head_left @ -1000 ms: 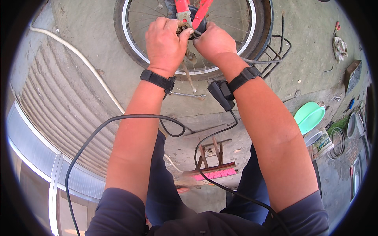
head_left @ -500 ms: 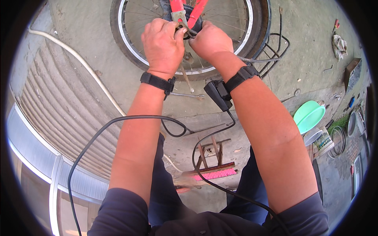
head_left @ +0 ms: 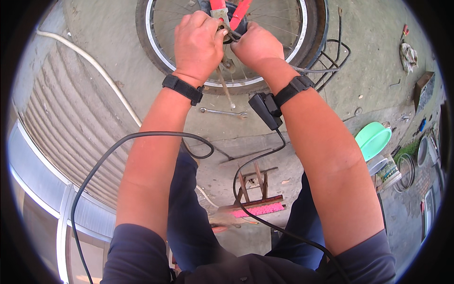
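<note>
A bicycle wheel with a black tyre, silver rim and spokes stands at the top, held in a red fork. Both my hands are closed at its hub. My left hand grips a small metal part at the axle. My right hand presses against it from the right, fingers curled around the same spot; what it holds is hidden. Each wrist wears a black band, and a black box with a cable hangs from the right one.
A spanner lies on the concrete below the wheel. A low stool with a pink top stands between my legs. A wire rack is right of the wheel, a green basin and clutter farther right. Corrugated sheet lies left.
Both hands have stayed clenched at the hub with only slight shifts. The view has drifted a little, bringing the wheel higher in the picture.
</note>
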`<action>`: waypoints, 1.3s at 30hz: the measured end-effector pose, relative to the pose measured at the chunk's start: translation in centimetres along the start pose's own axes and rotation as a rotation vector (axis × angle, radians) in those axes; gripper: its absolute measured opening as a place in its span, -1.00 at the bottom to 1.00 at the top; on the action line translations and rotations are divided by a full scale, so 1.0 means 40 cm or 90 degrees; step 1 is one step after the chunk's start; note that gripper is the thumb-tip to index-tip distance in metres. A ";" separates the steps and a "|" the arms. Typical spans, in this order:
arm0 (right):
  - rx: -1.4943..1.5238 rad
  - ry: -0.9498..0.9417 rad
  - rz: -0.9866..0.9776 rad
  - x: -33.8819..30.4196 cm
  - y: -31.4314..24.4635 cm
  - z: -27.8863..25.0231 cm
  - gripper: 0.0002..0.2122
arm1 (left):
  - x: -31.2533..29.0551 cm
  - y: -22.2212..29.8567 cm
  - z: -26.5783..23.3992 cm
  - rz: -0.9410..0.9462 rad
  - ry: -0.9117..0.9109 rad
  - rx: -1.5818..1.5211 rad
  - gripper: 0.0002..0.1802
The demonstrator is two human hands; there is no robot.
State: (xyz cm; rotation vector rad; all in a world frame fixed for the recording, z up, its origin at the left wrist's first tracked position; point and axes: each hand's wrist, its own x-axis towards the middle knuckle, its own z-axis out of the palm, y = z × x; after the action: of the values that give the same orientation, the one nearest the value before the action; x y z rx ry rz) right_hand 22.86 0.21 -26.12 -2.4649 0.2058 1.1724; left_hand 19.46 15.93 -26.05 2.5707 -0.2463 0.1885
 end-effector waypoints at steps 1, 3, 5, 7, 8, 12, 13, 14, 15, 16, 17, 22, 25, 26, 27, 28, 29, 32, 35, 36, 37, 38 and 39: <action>0.001 0.001 -0.005 0.000 -0.001 -0.001 -0.55 | -0.003 0.001 -0.001 -0.011 0.000 0.002 -0.77; 0.005 -0.002 -0.006 -0.005 0.000 -0.003 -0.55 | -0.017 0.005 -0.007 -0.055 0.011 -0.018 -0.75; -0.002 0.012 -0.016 -0.007 0.000 -0.005 -0.55 | -0.033 0.010 -0.013 -0.088 0.038 -0.025 -0.71; -0.007 0.008 -0.016 -0.010 0.000 -0.005 -0.55 | -0.064 0.020 -0.028 -0.120 0.076 -0.015 -0.65; -0.011 0.001 -0.012 -0.010 0.000 -0.006 -0.54 | -0.081 0.025 -0.035 -0.130 0.086 -0.011 -0.63; -0.010 0.017 -0.016 -0.011 -0.004 -0.005 -0.53 | -0.169 0.028 -0.065 -0.232 0.103 -0.026 -0.58; -0.013 0.017 -0.015 -0.011 -0.005 -0.005 -0.53 | -0.197 0.027 -0.070 -0.291 0.093 -0.057 -0.59; -0.013 0.013 -0.012 -0.012 -0.005 -0.006 -0.52 | -0.227 0.025 -0.072 -0.339 0.090 -0.086 -0.60; -0.010 0.012 -0.006 -0.013 -0.007 -0.007 -0.52 | -0.258 0.021 -0.071 -0.387 0.072 -0.076 -0.62; -0.014 0.011 -0.012 -0.013 -0.007 -0.008 -0.52 | -0.290 0.017 -0.068 -0.422 0.055 -0.088 -0.63; -0.015 0.011 -0.013 -0.014 -0.008 -0.008 -0.52 | -0.324 0.013 -0.066 -0.457 0.037 -0.100 -0.63; -0.028 0.003 -0.005 -0.006 -0.003 -0.002 -0.53 | -0.491 -0.010 -0.049 -0.581 -0.021 -0.136 -0.66; -0.041 0.037 -0.024 0.003 0.002 0.011 -0.52 | -0.586 -0.015 -0.037 -0.722 -0.061 -0.170 -0.66; -0.043 0.056 -0.037 0.004 0.003 0.014 -0.52 | -0.619 -0.012 -0.037 -0.775 -0.072 -0.178 -0.66; -0.044 0.070 -0.040 0.003 0.003 0.017 -0.52 | -0.652 -0.007 -0.037 -0.822 -0.074 -0.189 -0.65; -0.049 0.075 -0.053 0.002 0.003 0.019 -0.52 | -0.686 0.002 -0.037 -0.921 -0.078 -0.232 -0.67; -0.053 0.078 -0.054 -0.001 0.003 0.018 -0.53 | -0.716 0.014 -0.037 -1.011 -0.073 -0.282 -0.68; 0.010 0.097 -0.054 -0.006 -0.003 0.012 -0.63 | -0.778 0.048 -0.022 -1.190 -0.088 -0.426 -0.74; 0.009 0.108 -0.064 -0.013 -0.012 0.013 -0.62 | -0.799 0.080 0.026 -1.288 -0.082 -0.569 -0.78; 0.008 0.116 -0.068 -0.014 -0.014 0.014 -0.62 | -0.799 0.085 0.050 -1.299 -0.068 -0.630 -0.80; 0.007 0.125 -0.070 -0.014 -0.015 0.014 -0.61 | -0.797 0.084 0.073 -1.301 -0.077 -0.663 -0.71; 0.004 0.125 -0.071 -0.013 -0.015 0.015 -0.62 | -0.795 0.081 0.102 -1.317 -0.080 -0.671 -0.70; 0.001 0.124 -0.071 -0.012 -0.015 0.016 -0.62 | -0.793 0.079 0.130 -1.321 -0.078 -0.686 -0.69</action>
State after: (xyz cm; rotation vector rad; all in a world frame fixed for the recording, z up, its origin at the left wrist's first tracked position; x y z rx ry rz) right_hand 22.26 0.99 -25.93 -2.5526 0.1226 0.8865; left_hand -11.67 14.84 -34.64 0.7873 1.6498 -0.6590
